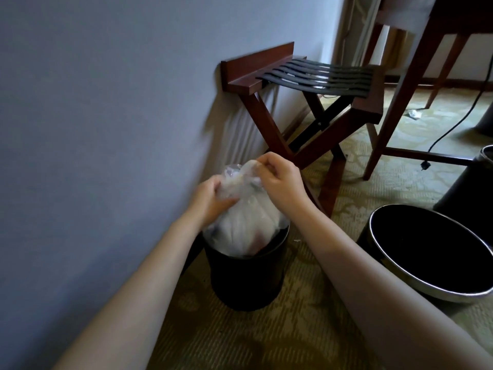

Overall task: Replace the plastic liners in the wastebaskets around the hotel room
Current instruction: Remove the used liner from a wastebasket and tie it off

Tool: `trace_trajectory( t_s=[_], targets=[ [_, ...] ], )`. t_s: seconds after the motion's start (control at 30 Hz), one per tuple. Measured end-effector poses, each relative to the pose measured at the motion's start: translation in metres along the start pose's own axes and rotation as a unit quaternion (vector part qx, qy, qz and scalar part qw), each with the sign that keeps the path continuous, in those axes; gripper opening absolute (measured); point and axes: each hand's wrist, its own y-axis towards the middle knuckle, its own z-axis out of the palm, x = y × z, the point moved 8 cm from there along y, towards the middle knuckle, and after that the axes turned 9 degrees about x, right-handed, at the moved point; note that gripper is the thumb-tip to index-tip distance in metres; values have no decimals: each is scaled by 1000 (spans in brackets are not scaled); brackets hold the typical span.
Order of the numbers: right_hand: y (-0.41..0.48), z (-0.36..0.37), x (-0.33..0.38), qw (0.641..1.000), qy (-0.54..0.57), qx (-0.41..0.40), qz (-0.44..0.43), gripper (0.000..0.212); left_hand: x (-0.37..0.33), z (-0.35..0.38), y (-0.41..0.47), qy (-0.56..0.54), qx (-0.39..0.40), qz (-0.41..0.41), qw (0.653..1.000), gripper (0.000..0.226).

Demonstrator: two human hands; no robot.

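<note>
A small black wastebasket [246, 279] stands on the carpet beside the wall. A clear plastic liner [248, 222] full of white rubbish bulges up out of it. My left hand [210, 201] grips the liner's gathered top on its left side. My right hand [280, 180] pinches the bunched plastic at the top right. Both forearms reach in from the bottom of the view. The bottom of the liner is hidden inside the basket.
A second, larger black wastebasket [437, 268] with a metal rim lies tilted at the right, unlined. A wooden luggage rack [301, 86] stands against the wall behind. Wooden table legs [400, 102], a black cable [453, 121] and another dark bin [469, 193] are at the far right.
</note>
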Motion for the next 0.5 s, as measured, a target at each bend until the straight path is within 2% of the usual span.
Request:
trace_trajectory(
  t_s=[0.1, 0.2, 0.27, 0.37, 0.5],
  targets=[
    [-1, -2, 13, 1000, -12, -9, 5, 12, -23, -34, -7, 13, -37, 48, 998, 40],
    [-3, -5, 41, 992, -113, 7, -54, 58, -49, -66, -15, 40, -54, 61, 996, 18],
    [-2, 0, 64, 975, -190, 35, -106, 75, -70, -82, -22, 73, -57, 67, 993, 17],
    [-2, 10, 85, 951, -267, 59, -142, 64, -93, -105, -38, 113, -74, 71, 988, 36],
    [-3, 20, 106, 960, -212, 76, -166, 42, -104, -146, -67, 118, -97, 76, 985, 13]
  ],
)
